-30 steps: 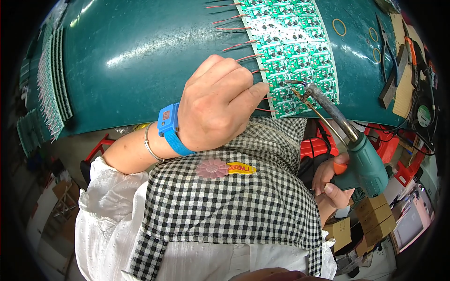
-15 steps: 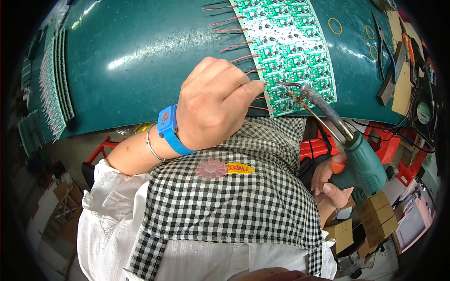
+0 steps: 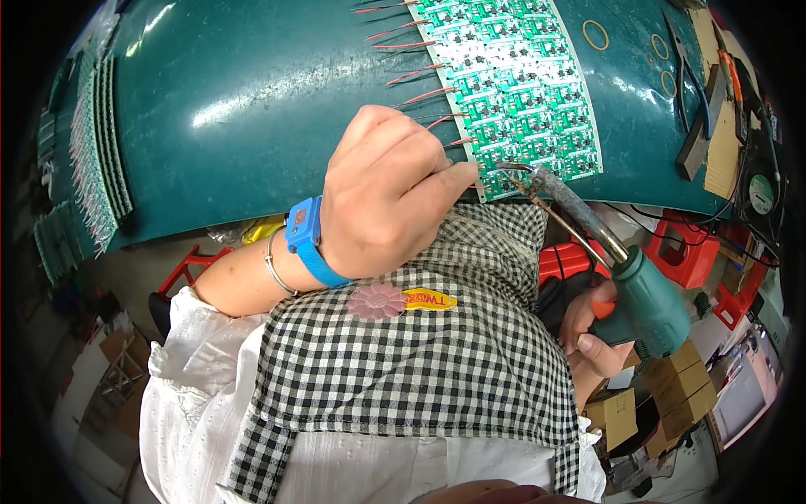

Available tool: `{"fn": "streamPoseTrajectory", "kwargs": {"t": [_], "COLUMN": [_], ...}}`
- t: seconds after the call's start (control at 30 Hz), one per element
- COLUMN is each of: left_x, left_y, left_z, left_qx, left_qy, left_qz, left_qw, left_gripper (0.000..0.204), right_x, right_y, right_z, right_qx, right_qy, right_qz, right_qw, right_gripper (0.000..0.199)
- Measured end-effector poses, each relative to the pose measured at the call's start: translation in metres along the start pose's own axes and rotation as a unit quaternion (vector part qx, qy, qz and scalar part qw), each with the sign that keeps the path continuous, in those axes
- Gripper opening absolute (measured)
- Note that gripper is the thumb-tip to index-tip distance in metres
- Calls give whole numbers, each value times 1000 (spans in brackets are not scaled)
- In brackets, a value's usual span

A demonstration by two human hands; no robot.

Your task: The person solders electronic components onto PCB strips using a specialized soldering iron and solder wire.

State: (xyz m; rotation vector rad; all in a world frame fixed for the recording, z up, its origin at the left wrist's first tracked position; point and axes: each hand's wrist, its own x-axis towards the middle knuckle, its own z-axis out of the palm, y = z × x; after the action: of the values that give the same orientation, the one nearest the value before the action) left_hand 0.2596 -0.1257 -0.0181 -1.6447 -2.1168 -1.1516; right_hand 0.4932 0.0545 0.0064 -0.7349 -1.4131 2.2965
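My left hand (image 3: pixel 390 189) is closed in a pinch at the left edge of a green circuit board panel (image 3: pixel 537 92), near its lower end. Its fingertips are on a thin wire, mostly hidden by the hand. More red and dark wires (image 3: pixel 426 97) stick out along that edge. My right hand (image 3: pixel 590 332) grips the handle of a green soldering gun (image 3: pixel 651 307) with an orange trigger. The gun's bent tip (image 3: pixel 512 166) meets the board just right of my left fingertips. A thin metal tube runs beside its barrel.
Stacked wired panels (image 3: pixel 105 151) stand at the table's left. Rubber bands (image 3: pixel 595 35), pliers (image 3: pixel 688 71) and a dark bar (image 3: pixel 702 126) lie at the right. Red stools (image 3: pixel 684 244) and cardboard boxes (image 3: pixel 676 378) are below the green table (image 3: pixel 252 168).
My left hand and the gun tip have shifted slightly down along the board's edge, past one wire. The panel has moved a little upward.
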Motion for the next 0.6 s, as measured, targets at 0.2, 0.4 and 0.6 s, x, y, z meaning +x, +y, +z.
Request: {"fn": "streamPoseTrajectory", "kwargs": {"t": [0.2,0.4,0.6], "left_x": [1,2,4], "left_y": [0,1,4], "left_z": [2,1,0], "left_qx": [-9,-21,-14], "left_qy": [-3,-11,-16], "left_qz": [-18,-39,-46], "left_qw": [1000,999,999], "left_gripper": [34,32,29], "right_x": [-2,-2,-3], "right_y": [1,2,1], "right_z": [-3,3,0], "right_qx": [-4,-9,-20], "right_qy": [-5,29,34], "right_qz": [15,32,54], "right_qw": [1000,999,998], "right_gripper": [50,43,37]}}
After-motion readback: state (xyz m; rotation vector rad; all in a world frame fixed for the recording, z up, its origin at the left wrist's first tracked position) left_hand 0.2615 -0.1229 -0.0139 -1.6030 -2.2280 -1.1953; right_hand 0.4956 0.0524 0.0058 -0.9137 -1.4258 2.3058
